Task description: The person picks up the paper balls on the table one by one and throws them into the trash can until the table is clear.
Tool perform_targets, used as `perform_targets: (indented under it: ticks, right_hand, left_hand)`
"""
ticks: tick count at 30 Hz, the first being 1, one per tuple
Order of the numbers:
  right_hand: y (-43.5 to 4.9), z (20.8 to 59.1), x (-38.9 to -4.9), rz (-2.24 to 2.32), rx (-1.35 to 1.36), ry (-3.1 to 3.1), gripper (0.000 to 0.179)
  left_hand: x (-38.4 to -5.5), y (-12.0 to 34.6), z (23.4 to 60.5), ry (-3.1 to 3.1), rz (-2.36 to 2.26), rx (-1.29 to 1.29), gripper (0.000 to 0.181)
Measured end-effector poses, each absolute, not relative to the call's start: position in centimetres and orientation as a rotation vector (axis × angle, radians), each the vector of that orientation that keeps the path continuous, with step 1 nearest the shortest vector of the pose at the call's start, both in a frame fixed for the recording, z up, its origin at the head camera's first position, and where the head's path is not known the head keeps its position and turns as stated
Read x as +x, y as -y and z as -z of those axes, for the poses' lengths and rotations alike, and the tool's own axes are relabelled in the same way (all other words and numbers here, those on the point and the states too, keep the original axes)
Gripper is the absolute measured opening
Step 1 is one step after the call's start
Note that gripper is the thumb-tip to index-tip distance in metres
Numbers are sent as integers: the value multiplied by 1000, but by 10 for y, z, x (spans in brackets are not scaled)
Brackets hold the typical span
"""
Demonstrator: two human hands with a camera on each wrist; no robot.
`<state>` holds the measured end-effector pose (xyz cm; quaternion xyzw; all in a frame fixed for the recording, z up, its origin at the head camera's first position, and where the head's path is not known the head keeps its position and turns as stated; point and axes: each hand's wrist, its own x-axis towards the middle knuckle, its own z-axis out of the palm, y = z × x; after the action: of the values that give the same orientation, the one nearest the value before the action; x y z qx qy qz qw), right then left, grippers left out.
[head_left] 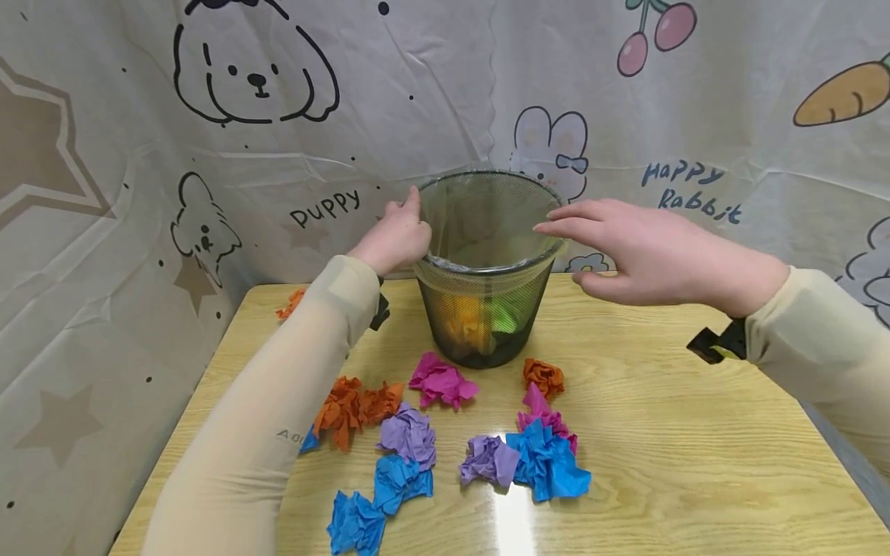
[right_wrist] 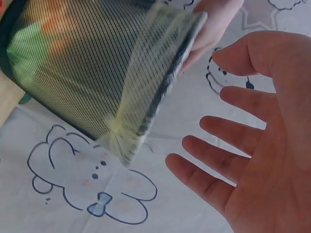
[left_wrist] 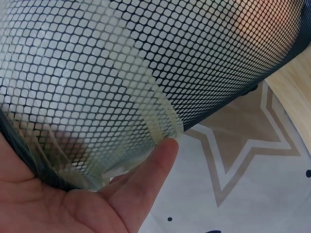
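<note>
A black mesh wastebasket [head_left: 426, 297] stands upright at the back of the table, with crumpled paper showing through its mesh. A thin, pale see-through bin liner [right_wrist: 127, 104] is folded over its rim and knotted at one side. My left hand [head_left: 398, 238] grips the rim on the left; in the left wrist view, a digit presses along the outside of the liner's folded edge. My right hand [head_left: 647, 251] hovers at the right side of the rim, fingers spread and holding nothing. From the right wrist view, a gap shows between its fingertips [right_wrist: 176, 162] and the liner.
Crumpled paper lies before the wastebasket: a pink ball [head_left: 442, 381], purple balls [head_left: 409, 435], orange ones [head_left: 351, 408] and several blue ones [head_left: 548, 462]. More orange paper [head_left: 289, 303] is at the back left. A printed curtain [head_left: 431, 100] hangs behind the table [head_left: 667, 432].
</note>
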<state>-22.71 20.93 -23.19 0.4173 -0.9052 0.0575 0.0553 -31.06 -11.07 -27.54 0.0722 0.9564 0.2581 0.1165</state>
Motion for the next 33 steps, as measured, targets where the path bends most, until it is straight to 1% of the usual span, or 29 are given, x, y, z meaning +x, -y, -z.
perform_targets:
  ticks: [7, 17, 22, 26, 33]
  right_hand:
    - [-210, 263, -209, -177, 1411, 2701, 62]
    - [-197, 309, -185, -154, 1586, 2777, 59]
    - [-184, 335, -179, -155, 1694, 2753, 58]
    - [-170, 357, -174, -156, 1791, 2730, 62]
    - [-144, 392, -166, -143, 1986, 2639, 62]
  left_hand:
    - [-309, 110, 276, -2791, -768, 200, 70]
    - [-308, 110, 274, -2796, -761, 210, 70]
    - [-308, 111, 273, -2791, -761, 205, 70]
    - [-308, 111, 273, -2788, -768, 204, 70]
    - [-308, 110, 274, -2793, -766, 206, 70]
